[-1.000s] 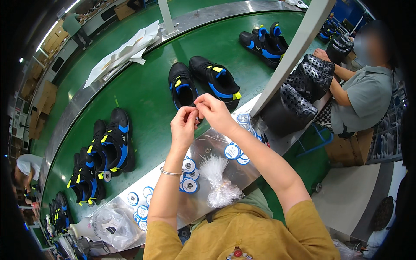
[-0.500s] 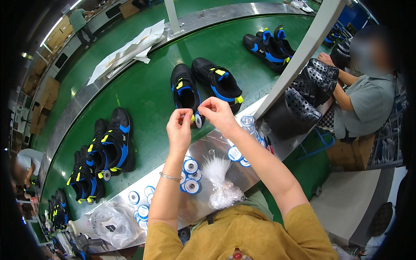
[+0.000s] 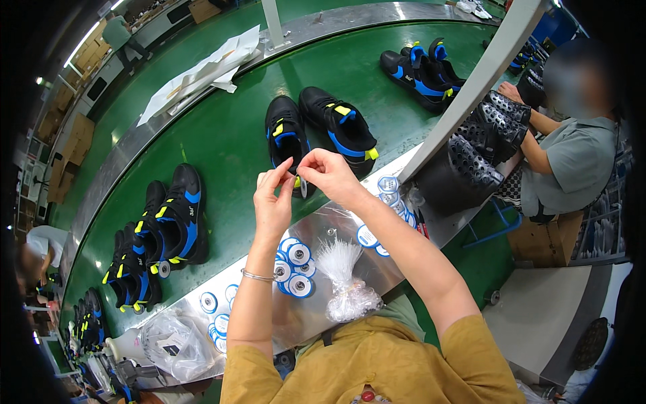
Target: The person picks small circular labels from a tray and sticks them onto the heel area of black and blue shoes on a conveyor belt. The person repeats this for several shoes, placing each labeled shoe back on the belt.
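My left hand [image 3: 272, 202] and my right hand [image 3: 328, 174] are raised together above the metal ledge [image 3: 377, 269], fingertips meeting on a small round white tag [image 3: 302, 188] that hangs between them. Just behind the hands, a pair of black shoes [image 3: 316, 128] with blue and yellow trim lies on the green conveyor belt [image 3: 229, 135]. Below my left wrist sits a cluster of round white and blue discs [image 3: 294, 266]. Beside it lies a clear bag of white plastic ties [image 3: 344, 283].
More black shoe pairs lie on the belt at left [image 3: 171, 222] and at far right [image 3: 420, 67]. White paper sheets [image 3: 202, 71] lie at the belt's far edge. A seated person [image 3: 565, 161] handles shoes on the right. A white post [image 3: 471, 87] slants across. A plastic bag [image 3: 171, 343] rests lower left.
The shoe pair behind my hands has drifted slightly right along the belt. My hands stay together on the small tag, shifting a little lower and right.
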Demonstrator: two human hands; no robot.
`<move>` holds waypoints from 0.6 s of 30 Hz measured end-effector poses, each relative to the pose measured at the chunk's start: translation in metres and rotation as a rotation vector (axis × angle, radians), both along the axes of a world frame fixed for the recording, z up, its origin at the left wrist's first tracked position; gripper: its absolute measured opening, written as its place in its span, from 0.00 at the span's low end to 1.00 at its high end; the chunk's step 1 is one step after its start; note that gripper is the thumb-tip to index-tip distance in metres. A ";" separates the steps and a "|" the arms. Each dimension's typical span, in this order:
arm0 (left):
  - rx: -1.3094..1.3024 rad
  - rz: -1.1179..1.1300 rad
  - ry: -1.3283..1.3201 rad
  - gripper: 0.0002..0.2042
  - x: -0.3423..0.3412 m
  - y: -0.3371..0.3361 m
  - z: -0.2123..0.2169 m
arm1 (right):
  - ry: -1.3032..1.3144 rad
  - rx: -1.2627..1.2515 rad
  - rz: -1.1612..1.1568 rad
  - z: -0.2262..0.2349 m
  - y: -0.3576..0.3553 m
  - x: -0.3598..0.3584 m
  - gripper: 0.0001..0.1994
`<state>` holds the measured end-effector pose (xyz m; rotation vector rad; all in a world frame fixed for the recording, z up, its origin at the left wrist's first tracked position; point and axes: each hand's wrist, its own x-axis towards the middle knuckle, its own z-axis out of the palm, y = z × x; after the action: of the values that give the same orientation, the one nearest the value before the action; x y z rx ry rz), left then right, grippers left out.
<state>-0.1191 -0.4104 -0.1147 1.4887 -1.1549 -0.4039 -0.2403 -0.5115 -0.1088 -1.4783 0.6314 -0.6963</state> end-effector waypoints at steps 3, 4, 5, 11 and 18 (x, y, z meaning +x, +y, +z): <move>-0.012 -0.007 -0.009 0.19 0.000 0.001 0.001 | 0.069 -0.052 0.071 0.001 -0.001 0.001 0.04; -0.023 -0.008 -0.008 0.19 0.000 0.001 0.001 | 0.080 -0.066 0.086 0.000 0.000 0.001 0.05; -0.035 -0.011 -0.008 0.19 0.000 0.001 0.001 | 0.089 -0.081 0.099 0.000 0.001 0.001 0.05; -0.057 0.057 0.040 0.18 -0.002 0.002 -0.008 | 0.033 0.207 0.091 0.004 0.005 -0.001 0.04; -0.079 0.061 0.090 0.17 0.001 0.000 -0.016 | -0.026 0.516 0.127 -0.002 0.002 0.000 0.05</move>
<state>-0.1179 -0.4107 -0.1310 1.4193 -1.0409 -0.3758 -0.2399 -0.5100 -0.1108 -1.0183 0.6335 -0.4118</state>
